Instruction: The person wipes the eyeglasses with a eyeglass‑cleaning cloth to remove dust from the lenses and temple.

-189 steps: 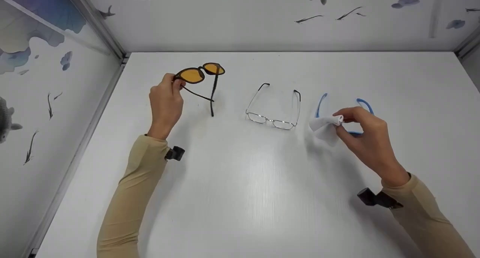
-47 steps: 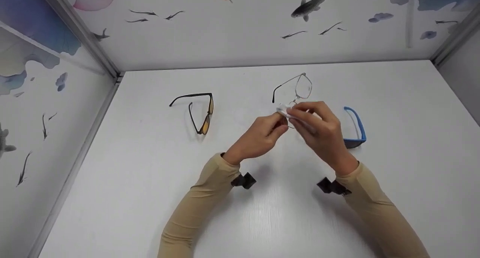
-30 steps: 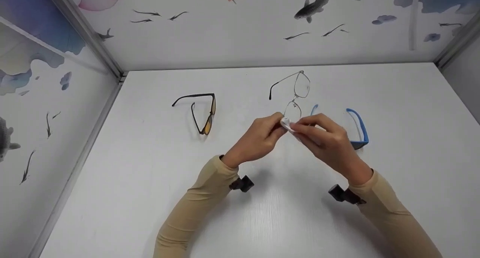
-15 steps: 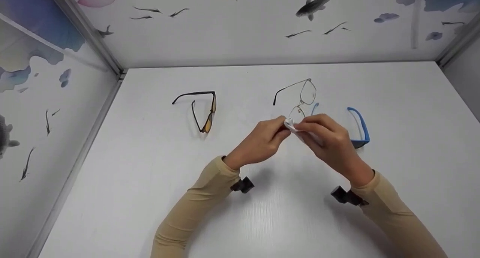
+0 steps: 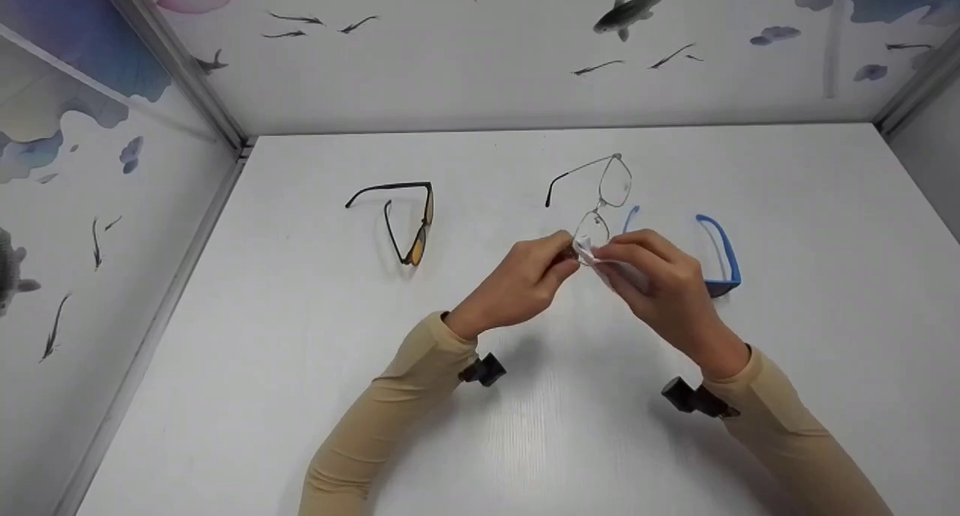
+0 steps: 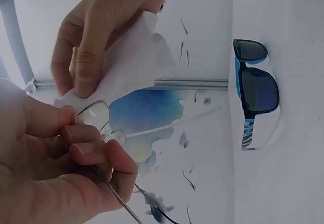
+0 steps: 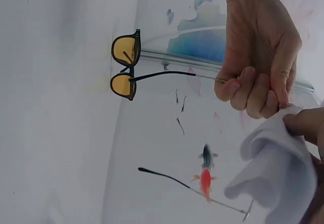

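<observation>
My left hand [image 5: 529, 280] grips thin metal-rimmed eyeglasses [image 5: 616, 183] by the near end of the frame, above the table. Its fingers curl round one temple in the left wrist view; the other temple sticks out free. My right hand [image 5: 660, 276] pinches a white cloth [image 5: 583, 247] between thumb and fingers, and the cloth covers part of the near lens, close beside the left fingertips. Loose folds of the cloth [image 7: 273, 163] hang down in the right wrist view. The far lens is uncovered.
Black-framed glasses with yellow lenses [image 5: 418, 246] lie on the white table [image 5: 300, 396] to the left, temples unfolded. Blue-framed sunglasses [image 5: 721, 286] lie to the right, partly hidden by the right hand. Printed panels [image 5: 450, 73] stand at the back and left edges.
Earlier the left hand held the yellow-lensed glasses; these now lie on the table, and the metal-rimmed eyeglasses have been lifted. The cloth has shifted slightly at the near lens.
</observation>
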A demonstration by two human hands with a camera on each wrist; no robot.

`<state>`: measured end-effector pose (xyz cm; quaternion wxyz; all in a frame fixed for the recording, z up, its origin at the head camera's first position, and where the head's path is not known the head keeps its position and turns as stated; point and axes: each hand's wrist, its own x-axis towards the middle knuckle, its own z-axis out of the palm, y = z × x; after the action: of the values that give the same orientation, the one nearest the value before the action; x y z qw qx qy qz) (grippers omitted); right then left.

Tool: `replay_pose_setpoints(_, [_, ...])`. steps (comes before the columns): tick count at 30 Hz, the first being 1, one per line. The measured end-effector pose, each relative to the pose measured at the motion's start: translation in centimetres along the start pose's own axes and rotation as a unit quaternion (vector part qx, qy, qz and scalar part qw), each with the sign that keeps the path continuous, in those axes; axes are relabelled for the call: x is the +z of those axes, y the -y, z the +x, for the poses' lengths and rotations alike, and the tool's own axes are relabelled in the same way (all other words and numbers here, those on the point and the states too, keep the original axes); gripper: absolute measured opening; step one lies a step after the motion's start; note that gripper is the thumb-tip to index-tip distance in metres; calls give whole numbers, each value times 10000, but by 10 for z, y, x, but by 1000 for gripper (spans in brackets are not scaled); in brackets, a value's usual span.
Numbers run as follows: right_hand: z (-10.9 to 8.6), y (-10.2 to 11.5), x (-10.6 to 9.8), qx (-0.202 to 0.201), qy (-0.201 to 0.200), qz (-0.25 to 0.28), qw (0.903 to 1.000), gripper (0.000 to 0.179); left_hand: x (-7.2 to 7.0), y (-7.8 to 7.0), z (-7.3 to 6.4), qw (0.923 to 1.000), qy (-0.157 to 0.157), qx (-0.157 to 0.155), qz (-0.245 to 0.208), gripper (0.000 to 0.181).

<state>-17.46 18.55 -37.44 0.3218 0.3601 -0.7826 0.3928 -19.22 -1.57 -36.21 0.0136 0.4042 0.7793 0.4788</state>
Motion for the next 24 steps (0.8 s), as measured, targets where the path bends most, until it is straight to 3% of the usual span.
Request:
replay_pose_setpoints(4, [4,-6,-5,393,-168,-382,9984,31,0,-2,2,9992,307,-55,231,11])
replay_pose_setpoints(6, [8,-7,-7,399,-84,-472,9981,30,0,-4,4,9983,469,-61,343,12])
replay_pose_setpoints(9, [12,-5,-10,121,450,-488,9977,31,-1,-4,7,9975,572,-134,394,11])
replay_pose_setpoints(12, [12,-3,-14,-151,1181,-522,9915,32,-5,-4,6,9969,590,-300,421,11])
replay_pose_setpoints(15, [13,-4,-18,-81,1617,-773,9838,33,-7,-4,6,9952,695,-433,539,11])
replay_pose_setpoints(20, [18,-5,-18,326,1522,-1305,9792,30,-4,-5,7,9914,931,-470,794,10])
replay_pose_setpoints(24, [19,-1,-14,83,1545,-998,9829,29,-3,-5,7,9925,824,-438,790,11])
